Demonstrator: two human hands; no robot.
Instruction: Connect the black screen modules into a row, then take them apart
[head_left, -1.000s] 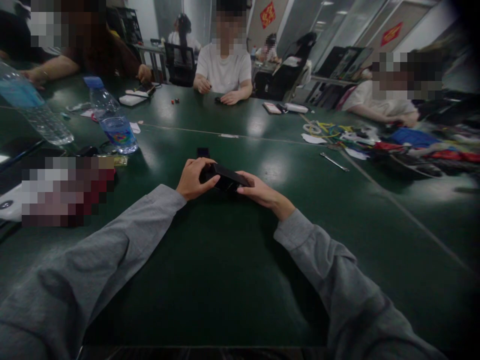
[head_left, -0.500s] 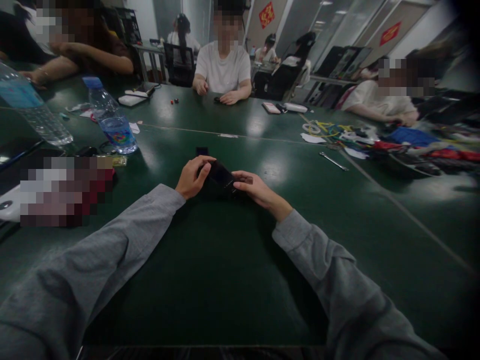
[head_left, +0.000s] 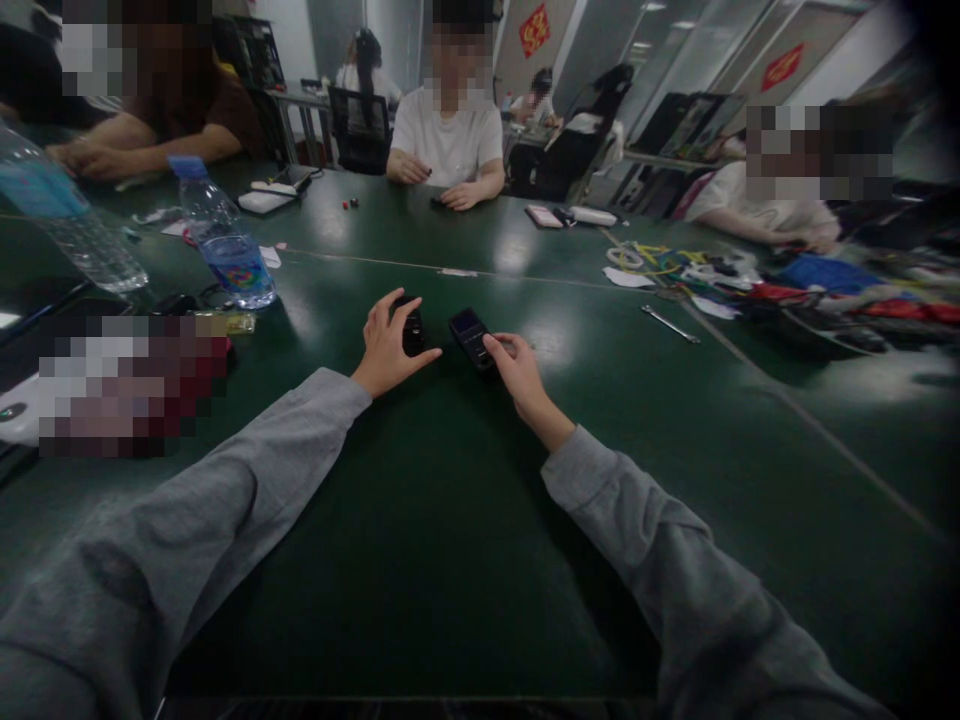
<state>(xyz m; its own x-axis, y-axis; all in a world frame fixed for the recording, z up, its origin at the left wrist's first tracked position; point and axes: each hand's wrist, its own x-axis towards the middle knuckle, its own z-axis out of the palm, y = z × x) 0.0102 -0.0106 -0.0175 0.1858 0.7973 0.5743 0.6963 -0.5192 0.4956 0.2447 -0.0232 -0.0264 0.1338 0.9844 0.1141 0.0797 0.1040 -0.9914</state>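
Observation:
My right hand (head_left: pixel 523 375) pinches the near right end of a black handheld device (head_left: pixel 469 325) with a small screen and a few buttons, much like a keypad phone. Its screen side faces up and tilts toward me. To the left, my left hand (head_left: pixel 388 348) has its fingers spread and thumb stretched out, curving about a second black device (head_left: pixel 413 330) on the green table (head_left: pixel 420 520). That device is partly covered by the fingers; whether they touch it I cannot tell.
Left of my hands stand two plastic water bottles (head_left: pixel 229 250), with a maroon and white item (head_left: pixel 210 385) nearer me. A wrench (head_left: pixel 670 325) lies to the right, before a heap of cables and cloth (head_left: pixel 825 290). Across the table sits a person in white (head_left: pixel 450 140).
Both hands were on the black device; my left hand has come off it and spread its fingers by the second device. My right hand has turned the held device and shifted it slightly right.

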